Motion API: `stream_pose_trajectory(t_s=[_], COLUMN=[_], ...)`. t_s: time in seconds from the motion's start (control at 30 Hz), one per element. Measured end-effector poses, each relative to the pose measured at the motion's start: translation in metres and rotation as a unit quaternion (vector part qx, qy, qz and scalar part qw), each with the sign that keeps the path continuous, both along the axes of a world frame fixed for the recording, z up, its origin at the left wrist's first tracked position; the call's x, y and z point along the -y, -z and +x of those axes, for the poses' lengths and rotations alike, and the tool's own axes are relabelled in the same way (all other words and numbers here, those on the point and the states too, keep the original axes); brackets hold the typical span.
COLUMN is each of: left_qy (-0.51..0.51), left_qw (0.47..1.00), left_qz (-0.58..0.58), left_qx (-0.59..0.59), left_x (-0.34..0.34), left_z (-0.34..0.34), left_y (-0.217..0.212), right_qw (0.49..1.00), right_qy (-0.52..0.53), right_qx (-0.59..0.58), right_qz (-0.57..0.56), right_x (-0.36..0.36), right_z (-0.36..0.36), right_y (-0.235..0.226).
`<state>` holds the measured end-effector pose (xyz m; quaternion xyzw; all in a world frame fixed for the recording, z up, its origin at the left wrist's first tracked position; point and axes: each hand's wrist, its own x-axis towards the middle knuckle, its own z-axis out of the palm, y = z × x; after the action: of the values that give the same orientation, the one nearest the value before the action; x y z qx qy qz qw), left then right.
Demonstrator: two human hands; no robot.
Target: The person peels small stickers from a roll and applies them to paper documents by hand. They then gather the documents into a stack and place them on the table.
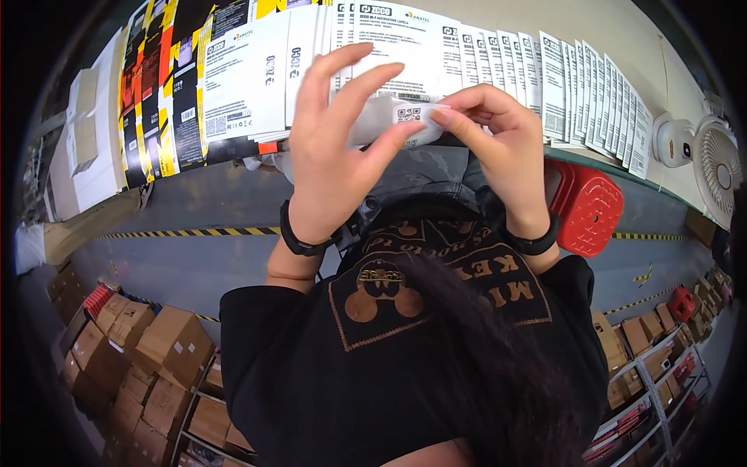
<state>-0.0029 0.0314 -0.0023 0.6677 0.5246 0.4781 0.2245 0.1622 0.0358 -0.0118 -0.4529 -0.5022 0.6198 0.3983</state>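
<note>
— What do I have in front of me on the head camera?
— I see a small white paper label (409, 114) with a black square code, just above the near edge of the pale surface (615, 23). It is between the two hands of the person.

— How is the right hand (502, 132)?
— I see it closed at the tips: the thumb and the index finger pinch the label at its right side.

— And the left hand (331, 148)?
— For me it is open. Its fingers are spread and raised, and its thumb points to the label. I cannot tell if this thumb touches it. A whitish, half-transparent strip (377, 117) lies behind the label, next to this thumb.

— What is around them?
— Behind and to the right, flat white card pieces (486, 58) with black print overlap in a long row. At the left I find yellow, black and red printed packaging (163, 93). Near the right end stands a white round fan (717, 159). Below the edge, right of the person, is a red plastic stool (595, 210).
</note>
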Motion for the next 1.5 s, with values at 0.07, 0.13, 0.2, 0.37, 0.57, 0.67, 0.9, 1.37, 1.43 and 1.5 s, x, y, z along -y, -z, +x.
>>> stream_pose_trajectory(t_s=[0.07, 0.13, 0.2, 0.37, 0.57, 0.67, 0.9, 1.37, 1.43, 1.5], left_qy=[-0.027, 0.033, 0.063, 0.113, 0.208, 0.212, 0.209, 0.197, 0.198, 0.199], left_qw=[1.000, 0.990, 0.977, 0.979, 0.951, 0.944, 0.944, 0.946, 0.946, 0.944], left_qz=[-0.004, -0.131, -0.192, -0.166, -0.137, -0.155, -0.148, -0.122, -0.126, -0.141], left_qx=[-0.014, 0.036, 0.061, -0.025, -0.183, -0.198, -0.208, -0.228, -0.225, -0.221], left_x=[0.003, 0.007, 0.007, 0.004, 0.005, 0.003, 0.005, 0.013, 0.011, 0.014], left_z=[0.002, 0.002, 0.000, -0.018, -0.020, -0.020, -0.020, -0.028, -0.027, -0.028], left_y=[-0.003, -0.005, -0.006, 0.002, 0.014, 0.012, 0.014, 0.007, 0.008, 0.010], right_qw=[0.987, 0.971, 0.980, 0.996, 0.994, 0.991, 0.984, 0.858, 0.785, 0.797], right_qy=[-0.001, -0.001, 0.084, 0.092, 0.083, 0.093, 0.110, 0.094, 0.065, 0.015], right_qx=[0.074, 0.110, 0.070, -0.003, 0.068, 0.094, 0.142, 0.430, 0.350, 0.371], right_qz=[0.141, 0.211, 0.165, 0.022, -0.025, -0.021, 0.022, 0.265, 0.507, 0.477], right_x=[-0.003, -0.005, -0.006, -0.029, -0.045, -0.045, -0.042, -0.039, -0.041, -0.027], right_z=[-0.005, -0.006, -0.003, 0.009, -0.011, -0.015, -0.021, -0.032, -0.029, -0.029], right_y=[-0.002, -0.005, -0.009, -0.004, 0.035, 0.039, 0.045, 0.048, 0.052, 0.043])
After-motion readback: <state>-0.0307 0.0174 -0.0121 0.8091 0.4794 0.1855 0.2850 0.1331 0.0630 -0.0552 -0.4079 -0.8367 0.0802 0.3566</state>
